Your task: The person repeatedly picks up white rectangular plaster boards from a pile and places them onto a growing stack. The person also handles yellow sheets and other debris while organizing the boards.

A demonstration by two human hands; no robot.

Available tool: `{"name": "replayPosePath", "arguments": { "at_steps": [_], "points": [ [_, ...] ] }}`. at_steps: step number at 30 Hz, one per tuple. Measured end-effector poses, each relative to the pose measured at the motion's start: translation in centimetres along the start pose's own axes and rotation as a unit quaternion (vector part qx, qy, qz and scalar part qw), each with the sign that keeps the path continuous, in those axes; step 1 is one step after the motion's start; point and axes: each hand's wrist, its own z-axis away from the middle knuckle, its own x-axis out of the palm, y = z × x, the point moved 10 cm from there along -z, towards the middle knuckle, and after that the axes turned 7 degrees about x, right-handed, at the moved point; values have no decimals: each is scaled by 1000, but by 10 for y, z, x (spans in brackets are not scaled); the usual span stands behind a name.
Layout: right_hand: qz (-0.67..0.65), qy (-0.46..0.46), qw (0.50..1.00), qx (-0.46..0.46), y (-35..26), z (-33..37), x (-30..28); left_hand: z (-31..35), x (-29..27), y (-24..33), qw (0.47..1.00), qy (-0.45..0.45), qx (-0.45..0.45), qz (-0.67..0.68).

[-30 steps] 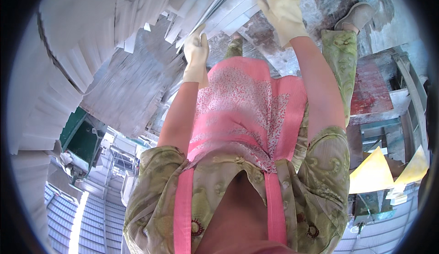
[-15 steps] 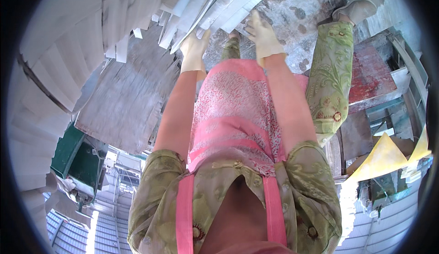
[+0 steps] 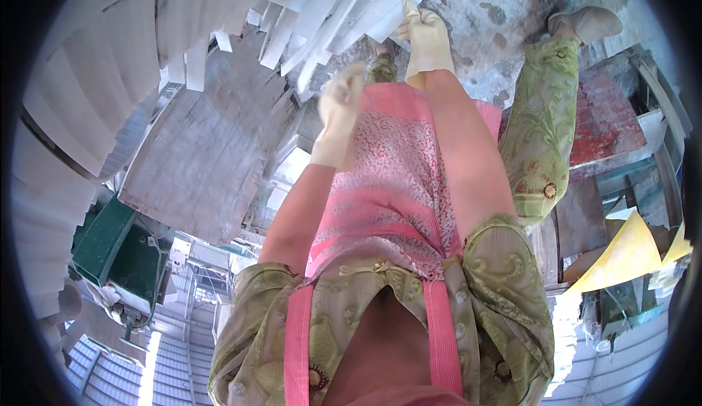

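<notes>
Both my hands wear cream gloves. My right hand (image 3: 426, 36) is at the edge of a pile of long, pale flat strips (image 3: 351, 11), its fingers bent inward and pressed together. Whether a strip edge lies between those fingers is hidden. My left hand (image 3: 340, 106) hangs in front of the pink patterned apron (image 3: 387, 143), apart from the strips. Motion smears its fingers, and nothing plainly shows in it. The strips lie overlapped at uneven angles, their ends pointing toward me.
Tall stacks of pale sheets (image 3: 80, 106) curve along the left. A worn wooden board (image 3: 208, 143) lies beside them, with a green metal box (image 3: 121, 245) below. Stained floor (image 3: 482, 33) spreads around my foot. A reddish board (image 3: 603, 121) and yellow sheet (image 3: 621, 252) are at right.
My left hand has drawn back from the strips toward the apron. My right hand's fingers, stretched out before, are now bent in, and the hand is slightly farther forward. Several strip ends have shifted.
</notes>
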Motion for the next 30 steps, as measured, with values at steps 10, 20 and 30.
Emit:
{"name": "replayPosePath", "arguments": {
  "at_steps": [10,20,30],
  "points": [
    [385,82,879,-269,-57,46,-2,-69,84,-45,790,-73,-179,582],
    [627,135,688,-340,-43,62,48,-71,79,-40,853,-59,-215,472],
    [658,150,644,-360,-45,67,50,-90,69,-32,904,-66,-163,389]
  ]
}}
